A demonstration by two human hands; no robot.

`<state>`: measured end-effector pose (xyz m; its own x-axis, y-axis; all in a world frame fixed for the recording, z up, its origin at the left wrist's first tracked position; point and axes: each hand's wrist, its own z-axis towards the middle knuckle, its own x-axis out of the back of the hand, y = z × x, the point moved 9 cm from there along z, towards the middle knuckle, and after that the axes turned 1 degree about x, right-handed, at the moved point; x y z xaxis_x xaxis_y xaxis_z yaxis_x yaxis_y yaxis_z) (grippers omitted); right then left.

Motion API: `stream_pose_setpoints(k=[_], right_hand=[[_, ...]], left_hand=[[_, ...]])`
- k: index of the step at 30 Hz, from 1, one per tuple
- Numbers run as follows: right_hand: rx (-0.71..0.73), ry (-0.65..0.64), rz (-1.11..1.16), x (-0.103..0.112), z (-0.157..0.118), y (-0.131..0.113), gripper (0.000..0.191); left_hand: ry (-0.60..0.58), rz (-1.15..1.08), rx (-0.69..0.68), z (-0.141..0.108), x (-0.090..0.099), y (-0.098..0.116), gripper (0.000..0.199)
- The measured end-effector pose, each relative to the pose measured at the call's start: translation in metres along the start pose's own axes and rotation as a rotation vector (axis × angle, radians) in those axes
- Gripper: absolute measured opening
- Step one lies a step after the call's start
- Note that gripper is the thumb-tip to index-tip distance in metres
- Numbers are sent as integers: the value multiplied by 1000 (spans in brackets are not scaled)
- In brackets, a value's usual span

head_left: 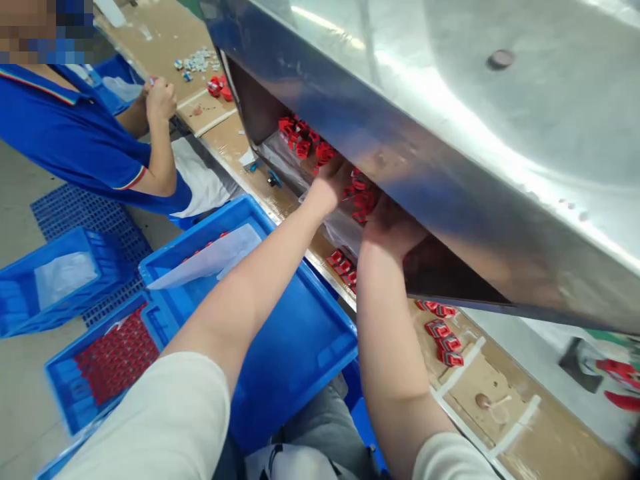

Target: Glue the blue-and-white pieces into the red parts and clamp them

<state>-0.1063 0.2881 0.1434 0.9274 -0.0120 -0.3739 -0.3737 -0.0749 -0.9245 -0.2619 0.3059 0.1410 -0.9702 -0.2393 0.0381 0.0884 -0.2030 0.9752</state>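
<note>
Both my arms reach under a slanted metal hood (320,107) into its dark opening. My left hand (334,181) is among small red plastic parts (300,137) heaped inside; its fingers are mostly hidden in shadow. To its right, my right hand (393,223) is bent inward beside more red parts (361,200), its fingers hidden behind the hood's lower edge. Whether either hand grips a part cannot be made out. A sheet of clear plastic (345,227) lies under the heap. Red parts with grey sections (343,263) stand in a row on the bench edge below my hands.
A blue tray (300,333) with a white sheet (215,257) is below my left arm. Another blue crate (60,393) holds rows of red parts. More red parts (445,343) lie on the bench at right. A co-worker in a blue shirt (85,140) works at left.
</note>
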Motion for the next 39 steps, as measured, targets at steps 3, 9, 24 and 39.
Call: stream_pose_setpoints(k=[3,9,24,39], right_hand=[[125,197,322,20,-84,43,29],[125,-594,-505,-35,-220,204,33],[511,-1071,-1089,-73,-234,322,71],[937,-1869,-885,-168,-300,355,84]], left_hand=[[62,658,-9,-108,95,-4,43],[-42,1470,768,-315,261,-87,85],[-376,1029,717,-411,171,-98,20],[237,1409,926,-341,356,-108,86]])
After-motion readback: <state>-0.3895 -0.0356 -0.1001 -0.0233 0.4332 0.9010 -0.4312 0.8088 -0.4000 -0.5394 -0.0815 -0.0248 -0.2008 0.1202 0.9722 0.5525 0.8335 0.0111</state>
